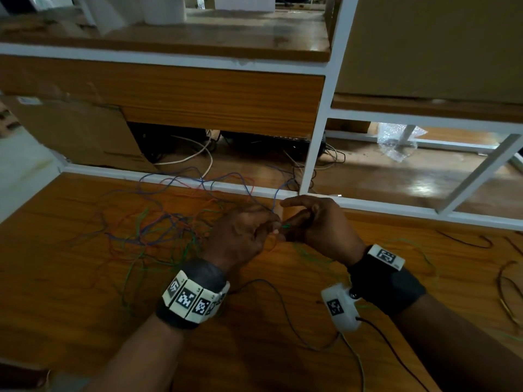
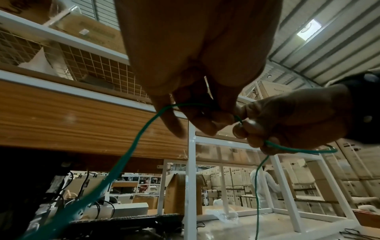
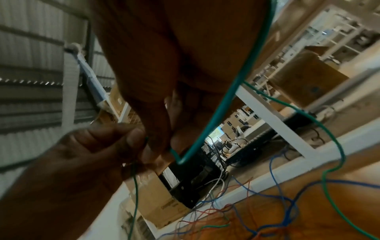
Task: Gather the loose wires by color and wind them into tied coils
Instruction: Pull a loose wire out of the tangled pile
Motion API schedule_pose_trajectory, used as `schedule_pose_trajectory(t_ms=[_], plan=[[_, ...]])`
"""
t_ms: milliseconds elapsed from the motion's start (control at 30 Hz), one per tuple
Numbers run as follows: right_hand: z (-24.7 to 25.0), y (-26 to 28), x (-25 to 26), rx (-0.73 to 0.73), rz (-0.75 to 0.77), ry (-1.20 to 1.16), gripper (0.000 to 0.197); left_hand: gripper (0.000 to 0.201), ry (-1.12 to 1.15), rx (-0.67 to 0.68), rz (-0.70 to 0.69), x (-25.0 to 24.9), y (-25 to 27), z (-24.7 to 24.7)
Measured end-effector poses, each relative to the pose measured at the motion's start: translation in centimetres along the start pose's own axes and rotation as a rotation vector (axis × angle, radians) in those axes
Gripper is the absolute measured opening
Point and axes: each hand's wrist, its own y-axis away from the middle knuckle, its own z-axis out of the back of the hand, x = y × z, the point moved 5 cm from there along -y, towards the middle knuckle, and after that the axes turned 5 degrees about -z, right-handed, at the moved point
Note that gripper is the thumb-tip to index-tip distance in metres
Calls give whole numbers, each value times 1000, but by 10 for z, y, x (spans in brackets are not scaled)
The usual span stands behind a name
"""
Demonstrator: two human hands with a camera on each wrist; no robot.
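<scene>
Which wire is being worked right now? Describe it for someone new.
On the wooden table, find the two hands meeting near the white rail. The green wire is pinched between the left hand and right hand; the blue and red wires lie loose.

Above the wooden desk (image 1: 85, 321), the left hand (image 1: 240, 236) and right hand (image 1: 319, 222) meet fingertip to fingertip, pinching a green wire (image 1: 285, 226) between them. A tangle of blue, red and green wires (image 1: 169, 222) lies just left.
</scene>
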Motion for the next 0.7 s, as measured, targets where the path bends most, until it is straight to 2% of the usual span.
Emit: schedule_pose_trajectory(t_ms=[100,200,267,333,467,567,633,700], plan=[[1,2,-8,96,-104,-96,28,19,68,-37,140,11,2,1],[0,7,-11,124,-116,-65,7,15,-3,-20,166,15,5,-3],[0,9,-7,86,-47,126,19,12,-93,11,145,11,5,-4],[-3,11,4,-8,118,457,28,14,-166,33,112,6,3,-4],[-20,17,24,-95,330,827,26,23,-218,131,177,6,-14,-2],[-25,24,29,-163,467,909,36,27,-159,301,271,26,-29,-6],[-23,26,27,-224,566,872,40,27,-42,456,315,37,-34,-10],[-15,23,23,-309,598,784,37,26,120,561,377,42,-34,-14]])
